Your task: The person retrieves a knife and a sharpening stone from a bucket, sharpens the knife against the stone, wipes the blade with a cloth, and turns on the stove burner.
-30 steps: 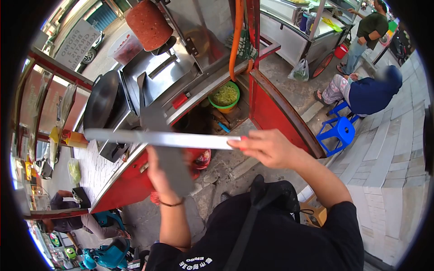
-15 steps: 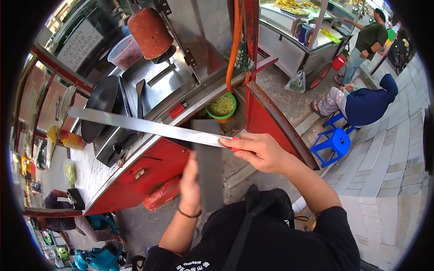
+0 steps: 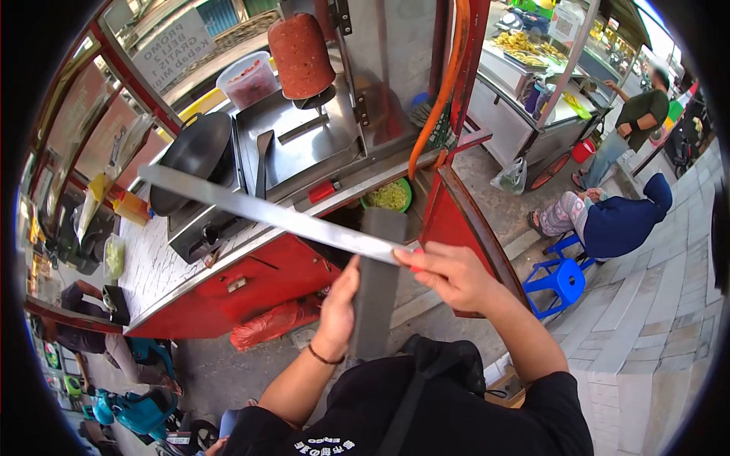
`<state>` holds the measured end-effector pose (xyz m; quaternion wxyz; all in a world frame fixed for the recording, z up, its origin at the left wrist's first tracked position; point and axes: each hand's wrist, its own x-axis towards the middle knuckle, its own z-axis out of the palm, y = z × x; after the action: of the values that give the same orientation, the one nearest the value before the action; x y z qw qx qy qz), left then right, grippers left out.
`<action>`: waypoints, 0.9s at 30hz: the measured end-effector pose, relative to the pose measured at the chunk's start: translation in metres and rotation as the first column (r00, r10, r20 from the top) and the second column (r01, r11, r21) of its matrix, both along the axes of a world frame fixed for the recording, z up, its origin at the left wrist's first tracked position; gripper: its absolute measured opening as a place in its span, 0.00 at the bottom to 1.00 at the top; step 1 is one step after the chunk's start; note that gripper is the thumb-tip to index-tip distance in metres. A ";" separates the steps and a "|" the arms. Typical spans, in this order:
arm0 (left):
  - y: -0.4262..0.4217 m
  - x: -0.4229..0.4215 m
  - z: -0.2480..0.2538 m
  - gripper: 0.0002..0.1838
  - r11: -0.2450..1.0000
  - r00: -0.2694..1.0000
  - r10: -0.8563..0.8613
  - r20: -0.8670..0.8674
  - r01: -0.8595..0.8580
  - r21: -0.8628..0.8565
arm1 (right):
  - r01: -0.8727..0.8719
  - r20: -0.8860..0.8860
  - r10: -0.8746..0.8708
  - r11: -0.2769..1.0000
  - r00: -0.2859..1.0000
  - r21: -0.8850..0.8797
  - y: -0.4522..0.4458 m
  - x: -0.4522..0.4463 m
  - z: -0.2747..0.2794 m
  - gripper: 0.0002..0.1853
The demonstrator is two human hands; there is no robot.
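A long knife [image 3: 281, 218] with a red handle is gripped by my right hand [image 3: 456, 277], its blade reaching left and slightly upward across the view. My left hand [image 3: 338, 310] is wrapped around the side of a dark grey rectangular block [image 3: 374, 304], a whetstone by its look, held roughly upright. The blade lies across the upper part of the block; whether they touch is hard to tell. Beyond the blade tip is a black wok [image 3: 199, 152], and a red-handled tool [image 3: 323, 191] rests on the cart's ledge.
A meat cone [image 3: 301, 57] stands over a steel griddle [image 3: 304, 152] with a spatula [image 3: 263, 163]. Below the ledge is a green tub [image 3: 389, 196] of shredded vegetable. An open red door [image 3: 471, 235], a blue stool [image 3: 559, 283], a seated person [image 3: 620, 216] and another cart [image 3: 498, 125] are to the right.
The block and my left hand have moved right and are steadier. The knife, still in my right hand, has gone from nearly level to slanted. The view has shifted, showing more of the cart.
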<state>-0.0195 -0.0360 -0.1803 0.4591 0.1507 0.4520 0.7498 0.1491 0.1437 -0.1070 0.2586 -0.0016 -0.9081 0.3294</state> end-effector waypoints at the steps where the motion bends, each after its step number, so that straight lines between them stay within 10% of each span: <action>1: -0.005 -0.018 -0.006 0.25 0.998 0.997 0.056 0.059 -0.055 -0.023 | -0.019 -0.022 0.019 1.000 1.000 -0.003 -0.005 0.001 -0.006 0.25; 3: -0.009 -0.054 0.060 0.23 0.899 0.982 -0.100 0.159 0.020 0.438 | -0.054 0.128 0.049 0.998 0.991 0.036 -0.017 0.025 -0.030 0.24; 4: -0.015 -0.068 0.072 0.25 0.877 0.974 0.093 0.209 -0.180 0.446 | -0.066 0.193 0.053 0.996 0.980 0.061 -0.023 0.037 -0.041 0.24; 7: -0.032 -0.099 0.059 0.26 0.825 0.998 -0.062 -0.013 0.059 0.562 | -0.066 0.242 0.039 0.992 0.970 0.105 -0.012 0.040 -0.029 0.23; 8: -0.028 -0.079 0.046 0.27 0.910 0.984 0.142 0.104 -0.171 0.377 | -0.041 0.208 0.016 0.993 0.978 0.114 -0.003 0.033 -0.017 0.23; 12: -0.008 -0.013 0.009 0.29 0.993 0.986 -0.044 0.163 0.026 0.115 | 0.042 0.033 -0.044 0.998 0.998 0.045 0.010 0.002 0.009 0.25; 14: -0.001 -0.017 -0.010 0.24 0.991 0.989 0.132 0.067 -0.131 -0.013 | 0.010 0.092 -0.016 0.997 0.996 0.070 0.002 0.013 -0.006 0.25; 15: -0.001 -0.028 0.028 0.24 0.946 0.918 0.303 0.255 -0.321 0.034 | -0.021 0.142 0.008 0.995 0.990 0.094 -0.004 0.021 -0.017 0.25; 19: -0.033 -0.099 0.076 0.26 0.830 0.977 0.203 0.065 -0.207 0.517 | -0.064 0.228 0.047 0.995 0.973 0.070 -0.015 0.057 -0.034 0.24; 21: -0.022 -0.061 0.081 0.24 0.869 0.906 0.403 0.130 -0.424 0.257 | -0.034 0.287 -0.030 0.976 0.957 0.216 0.002 0.055 -0.020 0.24; 23: -0.012 -0.035 0.054 0.25 0.977 0.993 0.012 0.116 -0.036 0.209 | 0.054 0.149 -0.072 0.991 0.986 0.122 0.015 0.036 -0.006 0.24; 27: -0.001 -0.019 0.007 0.30 0.997 0.990 0.073 0.123 -0.070 -0.029 | 0.075 0.119 -0.083 0.995 0.990 0.069 0.010 0.035 -0.006 0.23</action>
<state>-0.0380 -0.0371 -0.1733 0.4608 0.0819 0.4371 0.7681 0.1836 0.1537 -0.1131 0.2157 -0.0492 -0.9314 0.2890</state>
